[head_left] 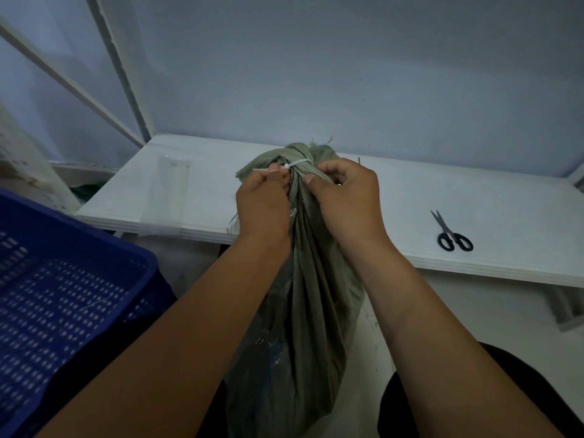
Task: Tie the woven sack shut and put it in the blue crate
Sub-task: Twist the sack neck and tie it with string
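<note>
Well, the sack (303, 295) stood upright in front of the table's (474, 200) front edge, off the table, apparently between the person's knees; its bottom was out of sight. Its long axis ran roughly vertical, leaning a little away from the person, so the gathered neck pointed up and toward the wall, level with the tabletop. A white tie (300, 162) was looped round that neck just under the frayed mouth. The left hand (264, 203) pinched the tie at its locking end, the loose tail poking out to the left, which I took to be for drawing the loop tighter. The right hand (347, 200) had its fingers curled round the bunched neck just below the loop, seemingly to keep the pleats together and give the pull something to work against. Holding the sack upright probably kept its contents low and the neck slack enough to cinch. The crate (94, 248) sat beside the person's left arm, open side up, within easy reach for the drop. Scissors (453, 235) lay near the table's front edge toward its right end, likely for trimming the tail. A clear packet (170, 191) overhung the front edge near the left corner.
</note>
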`<state>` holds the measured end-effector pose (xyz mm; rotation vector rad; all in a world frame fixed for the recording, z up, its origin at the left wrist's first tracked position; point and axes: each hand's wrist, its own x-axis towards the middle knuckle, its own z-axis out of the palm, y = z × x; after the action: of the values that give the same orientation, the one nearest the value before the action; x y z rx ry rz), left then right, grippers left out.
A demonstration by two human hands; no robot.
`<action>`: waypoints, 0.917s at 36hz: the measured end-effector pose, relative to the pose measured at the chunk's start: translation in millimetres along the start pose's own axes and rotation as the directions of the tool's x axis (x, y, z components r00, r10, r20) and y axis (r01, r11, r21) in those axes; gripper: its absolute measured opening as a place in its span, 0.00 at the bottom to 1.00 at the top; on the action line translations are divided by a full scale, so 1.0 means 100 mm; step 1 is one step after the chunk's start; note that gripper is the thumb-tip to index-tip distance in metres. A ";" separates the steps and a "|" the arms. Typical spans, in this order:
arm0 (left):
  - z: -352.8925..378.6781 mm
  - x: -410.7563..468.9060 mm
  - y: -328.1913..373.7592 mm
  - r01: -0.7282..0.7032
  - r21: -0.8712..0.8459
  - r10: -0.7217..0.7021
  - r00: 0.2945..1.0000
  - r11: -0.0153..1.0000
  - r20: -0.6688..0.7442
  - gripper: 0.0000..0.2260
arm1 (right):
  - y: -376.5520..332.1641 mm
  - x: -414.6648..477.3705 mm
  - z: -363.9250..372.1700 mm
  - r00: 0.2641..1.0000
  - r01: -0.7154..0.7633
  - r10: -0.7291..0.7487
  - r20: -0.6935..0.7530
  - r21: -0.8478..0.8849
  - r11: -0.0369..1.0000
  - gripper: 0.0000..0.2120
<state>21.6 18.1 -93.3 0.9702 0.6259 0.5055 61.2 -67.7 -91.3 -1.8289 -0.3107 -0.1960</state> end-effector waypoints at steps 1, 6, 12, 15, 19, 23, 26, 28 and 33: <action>0.00 0.00 0.00 0.003 -0.002 -0.003 1.000 1.000 0.001 0.12 | 0.00 0.00 0.00 1.000 -0.003 0.003 0.006 0.002 1.000 0.03; 0.01 -0.04 0.02 0.000 -0.019 0.000 1.000 1.000 0.023 0.12 | 0.01 -0.01 0.02 0.999 -0.025 0.025 0.026 0.017 1.000 0.03; 0.01 -0.09 0.03 -0.033 0.017 0.032 0.997 0.999 0.067 0.13 | -0.02 -0.03 0.01 0.999 -0.047 0.048 -0.014 0.056 0.997 0.13; 0.00 -0.09 0.03 -0.112 0.118 0.103 0.991 0.987 0.084 0.12 | -0.02 -0.03 -0.01 0.997 -0.047 0.046 -0.061 -0.004 0.999 0.20; -0.01 -0.10 0.02 -0.348 0.290 0.320 0.937 0.892 0.138 0.11 | -0.02 -0.01 -0.04 0.998 -0.003 -0.006 -0.070 -0.130 0.991 0.23; -0.03 -0.11 0.01 -0.536 0.420 0.496 0.842 0.732 0.210 0.10 | -0.03 0.00 -0.07 0.998 -0.011 -0.001 -0.068 -0.189 0.982 0.21; -0.03 -0.11 0.00 -0.592 0.447 0.539 0.803 0.671 0.255 0.11 | -0.03 0.00 -0.10 0.997 -0.043 0.032 -0.072 -0.156 0.987 0.22; -0.04 -0.09 -0.01 -0.582 0.443 0.527 0.811 0.682 0.254 0.11 | -0.05 -0.01 -0.10 0.998 -0.041 0.034 -0.052 -0.124 0.991 0.22; -0.05 -0.07 0.02 -0.554 0.457 0.506 0.830 0.696 0.237 0.11 | -0.07 -0.06 -0.02 0.999 0.040 -0.044 -0.020 -0.192 0.981 0.26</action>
<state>13.5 17.8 -91.5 1.7019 0.3830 0.8271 53.7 -68.0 -85.8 -2.0098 -0.3228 -0.2852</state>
